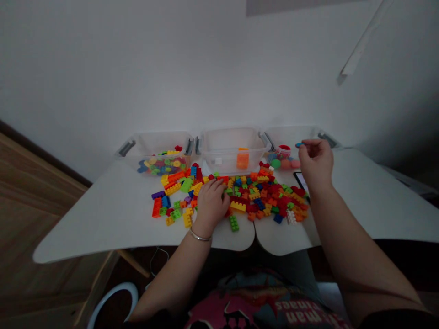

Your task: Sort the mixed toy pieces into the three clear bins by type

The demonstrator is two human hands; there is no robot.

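A large pile of toy building bricks (238,206) in red, orange, yellow, green, blue and purple spreads over the white table. My left hand (211,201) rests on the left-middle part of this pile, its fingers loosely bent and the thumb apart. What lies under its fingertips is partly hidden. Raised at the right, my right hand (317,162) pinches a small, flat blue round piece (299,145) between thumb and fingers. It is in front of the right clear plastic bin (291,132), which contains colourful balls (275,163) and a red ring-shaped piece (284,150).
A left clear bin (154,138) has many small colourful pieces in it. The middle clear bin (222,137) contains an orange block (243,159) and a small white piece. Partly behind my right forearm lies a phone (300,179) on the table (113,219). A wall stands behind the bins.
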